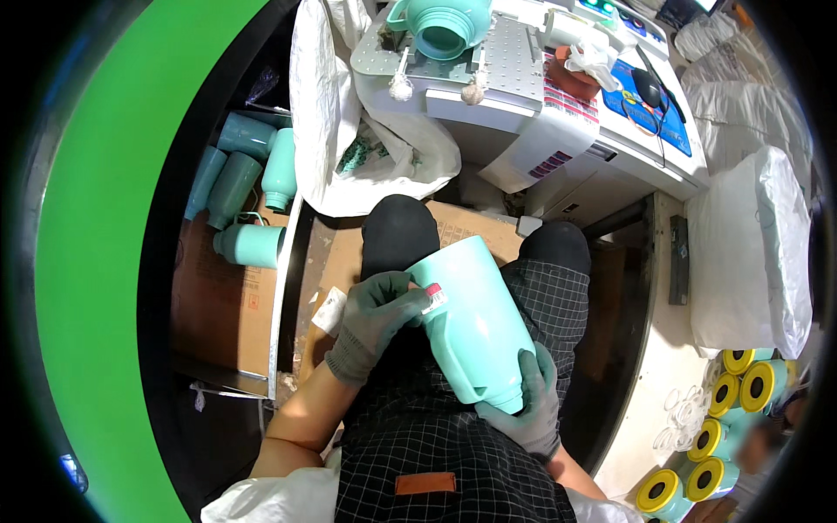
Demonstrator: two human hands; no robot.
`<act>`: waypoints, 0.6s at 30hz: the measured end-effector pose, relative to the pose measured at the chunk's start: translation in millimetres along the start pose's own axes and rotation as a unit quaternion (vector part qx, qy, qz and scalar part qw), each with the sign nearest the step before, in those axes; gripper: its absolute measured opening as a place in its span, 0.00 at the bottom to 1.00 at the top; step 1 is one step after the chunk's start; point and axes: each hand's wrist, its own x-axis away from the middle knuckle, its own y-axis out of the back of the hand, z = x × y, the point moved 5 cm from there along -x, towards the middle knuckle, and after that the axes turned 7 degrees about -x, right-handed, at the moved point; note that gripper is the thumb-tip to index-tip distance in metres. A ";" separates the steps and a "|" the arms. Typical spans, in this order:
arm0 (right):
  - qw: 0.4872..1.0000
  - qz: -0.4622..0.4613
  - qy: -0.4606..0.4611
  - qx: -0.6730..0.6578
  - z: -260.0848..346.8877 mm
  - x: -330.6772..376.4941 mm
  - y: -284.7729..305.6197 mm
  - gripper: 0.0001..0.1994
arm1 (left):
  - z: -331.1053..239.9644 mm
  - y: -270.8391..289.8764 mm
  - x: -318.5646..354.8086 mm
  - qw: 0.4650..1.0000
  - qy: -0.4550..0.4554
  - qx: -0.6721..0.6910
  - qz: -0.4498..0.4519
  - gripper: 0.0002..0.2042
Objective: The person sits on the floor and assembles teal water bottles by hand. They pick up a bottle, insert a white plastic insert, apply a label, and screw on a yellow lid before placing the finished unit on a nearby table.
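Note:
A large mint-green thermos jug [478, 305] lies tilted across my lap, its neck toward me and its wide base away. My right hand [530, 405], in a grey glove, is closed around the neck end. My gloved left hand [377, 318] is at the jug's left side with thumb and fingers pinched together. Right at those fingertips, against the jug's wall, is a small red and white label [434, 298]. Whether the label is fully stuck down cannot be told. The jug's handle [449, 353] faces left, below the label.
Ahead stands a white machine with a perforated metal plate [514, 57], bearing another mint jug [445, 26]. A label sheet [554, 131] hangs from its edge. Left are a white sack [323, 131] and a box of bottles [253, 244]; yellow-lidded jars [711, 475] stand right.

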 end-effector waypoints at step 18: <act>0.865 -0.293 -0.003 -0.407 3.6 -89.6 121.4 0.52 | -209.8 -36.2 -206.0 0.331 -0.640 -0.646 -0.253 0.33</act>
